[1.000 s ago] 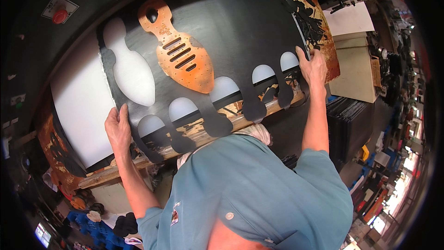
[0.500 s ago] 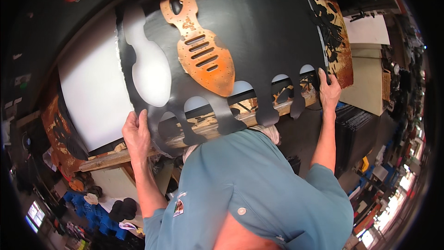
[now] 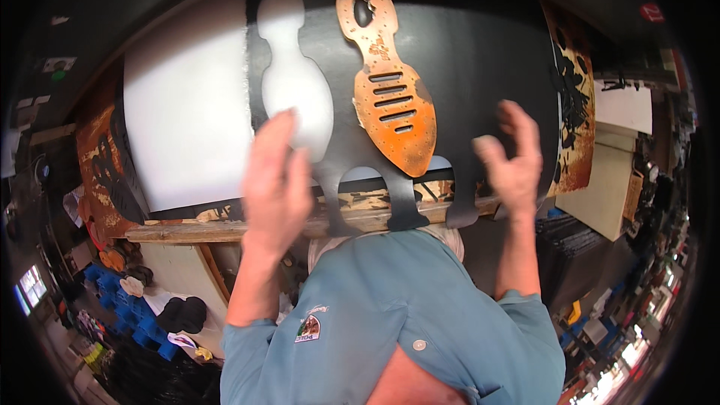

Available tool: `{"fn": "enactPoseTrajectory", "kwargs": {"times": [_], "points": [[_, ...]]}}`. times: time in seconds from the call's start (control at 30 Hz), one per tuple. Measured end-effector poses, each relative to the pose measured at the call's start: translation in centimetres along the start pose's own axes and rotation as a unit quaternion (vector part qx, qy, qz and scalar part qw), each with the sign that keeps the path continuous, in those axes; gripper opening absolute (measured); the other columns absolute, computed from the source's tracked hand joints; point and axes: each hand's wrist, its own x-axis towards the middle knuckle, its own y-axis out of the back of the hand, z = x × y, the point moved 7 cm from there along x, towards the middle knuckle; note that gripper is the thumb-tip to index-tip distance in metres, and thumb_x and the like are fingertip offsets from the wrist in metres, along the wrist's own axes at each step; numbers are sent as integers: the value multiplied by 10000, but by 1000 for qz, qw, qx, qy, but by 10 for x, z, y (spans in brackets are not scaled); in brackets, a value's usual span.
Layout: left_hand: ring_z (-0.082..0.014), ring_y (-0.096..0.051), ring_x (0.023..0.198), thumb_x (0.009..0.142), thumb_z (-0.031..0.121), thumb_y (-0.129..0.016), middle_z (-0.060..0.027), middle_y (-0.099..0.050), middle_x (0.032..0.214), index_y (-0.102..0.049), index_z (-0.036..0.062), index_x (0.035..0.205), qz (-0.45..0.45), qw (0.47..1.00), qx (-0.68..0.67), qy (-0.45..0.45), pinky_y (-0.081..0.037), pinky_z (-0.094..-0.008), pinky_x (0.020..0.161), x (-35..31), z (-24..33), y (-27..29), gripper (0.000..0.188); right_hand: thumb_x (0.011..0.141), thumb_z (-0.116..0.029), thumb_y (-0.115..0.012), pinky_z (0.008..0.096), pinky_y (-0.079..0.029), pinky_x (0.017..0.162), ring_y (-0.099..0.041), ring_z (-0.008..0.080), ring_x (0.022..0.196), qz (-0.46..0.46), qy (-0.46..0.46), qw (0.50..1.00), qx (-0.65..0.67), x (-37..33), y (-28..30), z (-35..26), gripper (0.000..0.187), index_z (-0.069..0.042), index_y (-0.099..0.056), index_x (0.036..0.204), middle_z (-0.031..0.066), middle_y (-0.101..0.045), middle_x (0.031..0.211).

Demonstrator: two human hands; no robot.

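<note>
A black sheet (image 3: pixel 495 45) lies over the bench, with rounded cut-outs along its near edge. On it rests an orange, sole-shaped cutting die (image 3: pixel 416 135) with several slots and a hole at its narrow far end. Left of the die, a sole-shaped opening in the sheet shows white beneath (image 3: pixel 300 82). My left hand (image 3: pixel 277 187), smeared by motion, hovers over the near end of that opening, thumb apart from the fingers and nothing held. To the right of the die, my right hand (image 3: pixel 516 161) is raised over the sheet, fingers spread and holding nothing.
A white board (image 3: pixel 187 105) extends left of the black sheet. The wooden bench edge (image 3: pixel 187 232) runs in front of my body. Black scraps (image 3: pixel 574 97) lie on the rusty right side. Blue crates (image 3: pixel 135 304) stand low at left, and stacked black sheets (image 3: pixel 585 255) at right.
Both hands have let go of the black sheet's near edge and lifted over it, moving inward. My view has turned, so the sheet and die appear farther right.
</note>
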Motion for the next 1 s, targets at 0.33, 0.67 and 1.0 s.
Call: {"fn": "enactPoseTrajectory", "kwargs": {"times": [0.33, 0.67, 1.0], "points": [[-447, -449, 1536, 971, 59, -718, -227, -583, 1552, -657, -89, 1360, -60, 990, 98, -78, -335, -594, 1277, 6, -23, -80, 420, 611, -227, -902, 499, -488, 1105, -551, 450, 1291, -51, 152, 987, -16, 26, -119, -102, 860, -1, -672, 1409, 303, -488, 1555], [-441, -500, 1500, 976, 33, -715, -218, -613, 1521, -647, -72, 1373, -21, 996, 48, -70, -371, -588, 1260, 8, -26, -74, 417, 606, -218, -901, 500, -508, 1066, -574, 442, 1235, -7, 205, 978, -31, 42, -151, -121, 814, -3, -695, 1364, 289, -513, 1525], [-447, -545, 1464, 966, -21, -709, -209, -664, 1461, -676, -38, 1334, 12, 998, 0, -58, -413, -590, 1236, 9, -29, -69, 369, 606, -213, -908, 503, -484, 1097, -554, 443, 1277, -21, 200, 978, -51, 38, -151, -119, 818, -29, -693, 1374, 293, -481, 1566]]}}
